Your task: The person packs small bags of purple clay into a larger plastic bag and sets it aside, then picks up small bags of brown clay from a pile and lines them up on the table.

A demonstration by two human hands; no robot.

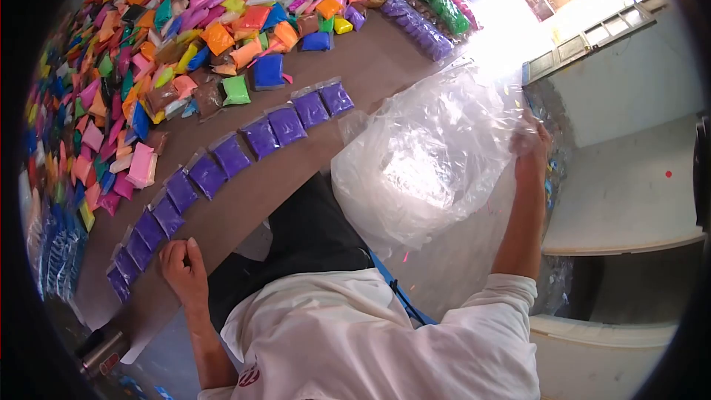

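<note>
A large clear plastic bag (426, 163) hangs puffed out beside the table's edge, its film crumpled and shining in the light. My right hand (531, 141) grips it at the far right side, fingers closed on the film. My left hand (185, 270) rests at the near table edge with its fingers curled in and the thumb on top; nothing shows in it. Just beyond that hand, a curved row of several purple packets (224, 154) in clear wrappers runs along the table, from the lower left to near the bag.
A big heap of small packets in many colours (215, 37) covers the far side of the brown table (296, 167). Strips of purple (418, 26) and green packets (437, 0) lie at the far right end. A metal cylinder (104, 352) is at lower left, white shelving (622, 200) at right.
</note>
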